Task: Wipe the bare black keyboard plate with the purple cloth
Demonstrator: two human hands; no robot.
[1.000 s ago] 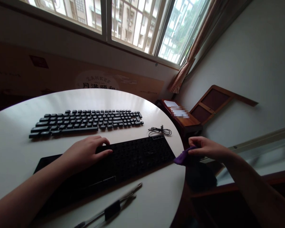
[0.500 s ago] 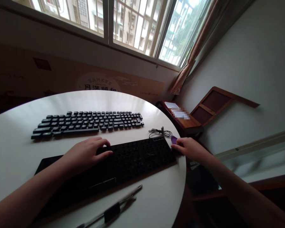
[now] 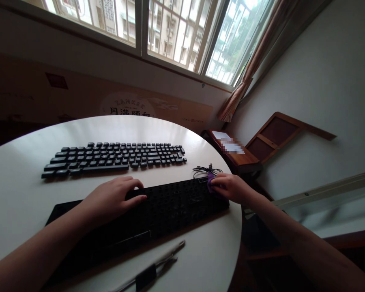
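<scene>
On our white, round-edged table [image 3: 211, 243], rows of loose black plastic keycaps [image 3: 114, 159] lie at the far left. Our left hand [image 3: 111, 198] is half open over the far edge of the long black keyboard base [image 3: 176, 207], thumb on top; we cannot tell how firmly it grips. Nearer us lies a slim grey tool with a black band [image 3: 146, 276]. Right of these sits a coiled black cable [image 3: 202, 170], just beside the small purple cloth [image 3: 210, 181] that our right hand [image 3: 232, 187] pinches against the base's far right corner.
</scene>
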